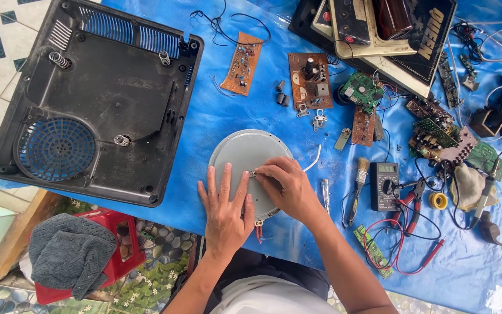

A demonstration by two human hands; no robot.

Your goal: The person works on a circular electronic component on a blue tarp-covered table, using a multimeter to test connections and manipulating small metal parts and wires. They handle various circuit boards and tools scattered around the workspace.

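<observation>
Fingers (261, 172) of your right hand (286, 186) pinch a small metal part at the centre of the round grey disc (245, 151), while your left hand (225, 209) lies flat and open alongside.

Both forearms reach up from the near edge of the tabletop, bare to the elbow. The left hand (225, 212) lies palm down, fingers straight and slightly spread. The right hand (286, 187) sits just beside it, knuckles up, thumb and forefinger curled into a small pinching grip near the left fingertips.
</observation>
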